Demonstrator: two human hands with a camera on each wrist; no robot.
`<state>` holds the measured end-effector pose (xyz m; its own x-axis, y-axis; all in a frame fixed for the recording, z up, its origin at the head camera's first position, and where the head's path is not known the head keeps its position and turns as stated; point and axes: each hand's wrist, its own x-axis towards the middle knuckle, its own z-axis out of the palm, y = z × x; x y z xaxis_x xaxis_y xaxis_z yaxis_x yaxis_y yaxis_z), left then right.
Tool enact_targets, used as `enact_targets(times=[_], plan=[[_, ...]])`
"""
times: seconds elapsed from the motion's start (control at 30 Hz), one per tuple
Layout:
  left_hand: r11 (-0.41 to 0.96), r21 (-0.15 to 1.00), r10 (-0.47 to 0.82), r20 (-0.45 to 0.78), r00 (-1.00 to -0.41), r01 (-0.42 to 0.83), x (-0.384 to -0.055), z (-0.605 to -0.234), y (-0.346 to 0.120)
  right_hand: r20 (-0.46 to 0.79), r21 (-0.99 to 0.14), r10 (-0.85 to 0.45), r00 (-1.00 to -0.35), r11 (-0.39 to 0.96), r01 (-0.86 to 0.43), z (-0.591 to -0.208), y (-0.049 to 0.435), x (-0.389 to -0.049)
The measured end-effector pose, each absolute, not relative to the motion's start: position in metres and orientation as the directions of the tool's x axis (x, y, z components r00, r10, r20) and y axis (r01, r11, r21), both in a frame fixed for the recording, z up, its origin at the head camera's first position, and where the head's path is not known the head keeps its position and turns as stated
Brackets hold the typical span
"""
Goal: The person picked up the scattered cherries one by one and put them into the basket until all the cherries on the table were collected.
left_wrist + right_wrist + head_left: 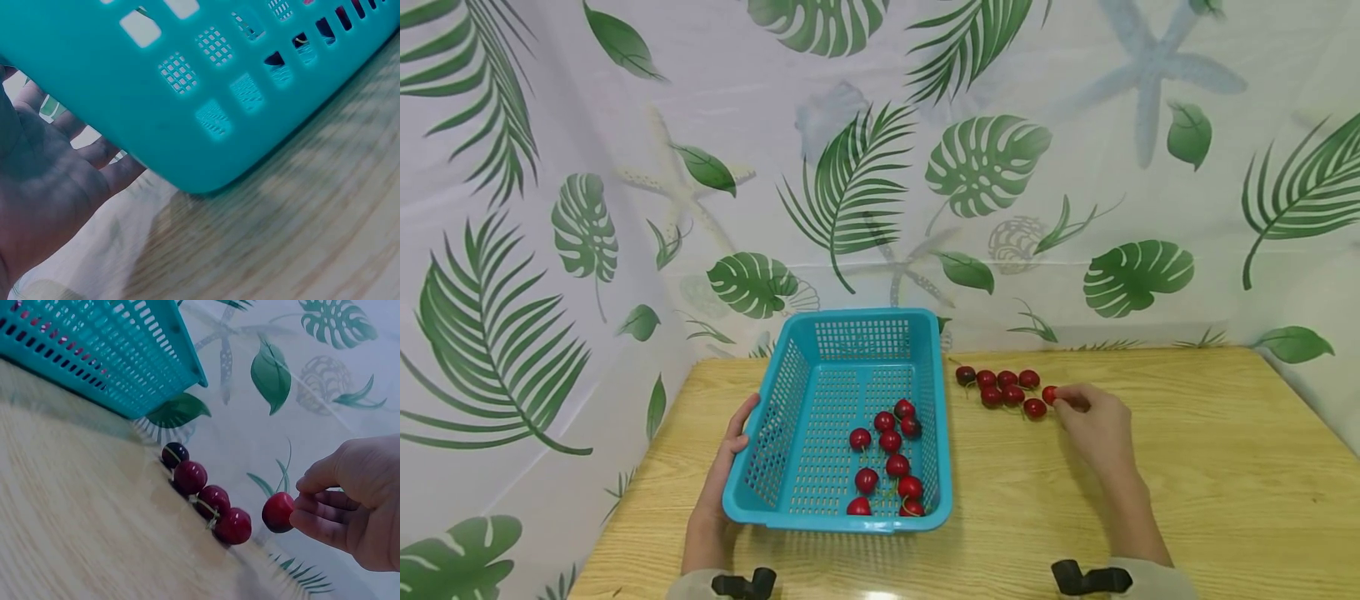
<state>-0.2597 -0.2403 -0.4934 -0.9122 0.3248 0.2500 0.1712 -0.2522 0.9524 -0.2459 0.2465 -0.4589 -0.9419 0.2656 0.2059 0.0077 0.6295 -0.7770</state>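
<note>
A blue plastic basket stands on the table with several red cherries inside, mostly along its right side. My left hand rests against the basket's left outer wall. In the left wrist view the left palm faces the camera, its extended fingers partly hidden behind the basket. Right of the basket, my right hand pinches one cherry by thumb and fingers. The right wrist view shows this cherry held above the tabletop. Several loose cherries lie between basket and right hand.
The wooden table reaches back to a white cloth printed with green leaves and starfish. The same cloth hangs along the left side. Dark straps cross both wrists.
</note>
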Motion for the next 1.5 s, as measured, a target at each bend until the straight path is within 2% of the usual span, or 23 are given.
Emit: enact_targets(times=[0.1,0.27,0.37,0.7,1.0,1.2,1.37,1.5], plan=[[-0.227,0.959,0.319,0.236,-0.918,0.168,-0.259,-0.493,-0.24,0.222,-0.781,0.259,-0.94,0.624,-0.012,-0.452,0.243,-0.244],[-0.188,0.982,0.262,0.055,-0.963,0.005,-0.251,-0.488,-0.239,0.265,-0.789,0.242,-0.933,0.611,-0.066,-0.441,0.236,-0.24],[-0.192,0.98,0.246,0.005,-0.969,-0.044,-0.248,-0.485,-0.239,0.302,-0.789,0.234,-0.924,0.605,-0.105,-0.433,0.229,-0.237],[-0.193,0.98,0.245,0.01,-0.97,-0.038,-0.245,-0.483,-0.239,0.451,-0.75,0.13,-0.883,0.592,-0.296,-0.411,0.19,-0.222],[-0.198,0.979,0.239,0.007,-0.971,-0.042,-0.246,-0.484,-0.238,0.578,-0.675,-0.015,-0.816,0.554,-0.488,-0.412,0.15,-0.212],[-0.187,0.982,0.251,0.019,-0.968,-0.029,-0.25,-0.487,-0.239,0.655,-0.621,-0.099,-0.749,0.493,-0.609,-0.414,0.123,-0.206],[-0.177,0.983,0.268,0.101,-0.958,0.054,-0.256,-0.489,-0.239,0.691,-0.575,-0.186,-0.698,0.443,-0.687,-0.415,0.102,-0.199],[-0.173,0.985,0.261,0.056,-0.964,0.011,-0.253,-0.488,-0.24,0.685,-0.556,-0.247,-0.685,0.432,-0.711,-0.418,0.088,-0.193]])
